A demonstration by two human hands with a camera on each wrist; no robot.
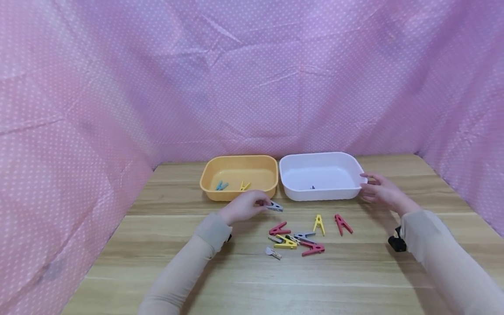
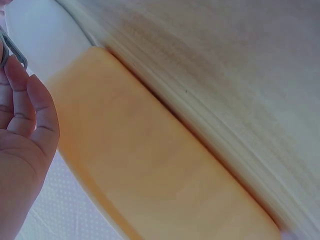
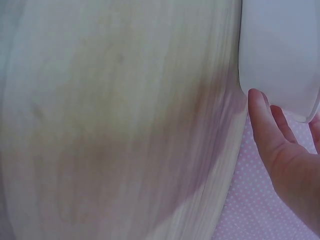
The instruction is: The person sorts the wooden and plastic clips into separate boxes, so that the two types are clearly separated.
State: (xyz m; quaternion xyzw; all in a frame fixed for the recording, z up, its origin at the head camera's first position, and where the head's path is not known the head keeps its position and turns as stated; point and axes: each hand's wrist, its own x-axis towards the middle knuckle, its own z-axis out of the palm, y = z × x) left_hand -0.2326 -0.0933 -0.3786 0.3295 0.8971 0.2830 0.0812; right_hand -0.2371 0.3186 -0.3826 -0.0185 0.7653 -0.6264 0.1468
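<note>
My left hand (image 1: 245,205) pinches a grey clothespin (image 1: 275,207) in front of the yellow basin (image 1: 239,195). At the left edge of the left wrist view, part of that clothespin (image 2: 19,54) shows at the fingertips. My right hand (image 1: 383,192) touches the right end of the white basin (image 1: 320,195) with fairly straight fingers. The right wrist view shows its fingers (image 3: 261,112) against the basin's outer wall and rim. A blue clothespin (image 1: 221,186) and a yellow clothespin (image 1: 245,186) lie in the yellow basin. Something small and dark (image 1: 313,187) lies in the white one.
Several loose clothespins lie on the wooden table (image 1: 315,288), among them a red one (image 1: 343,224), a yellow one (image 1: 319,224) and a small one with a pale round end (image 1: 273,253). A pink dotted cloth (image 1: 252,87) hangs behind and along the sides.
</note>
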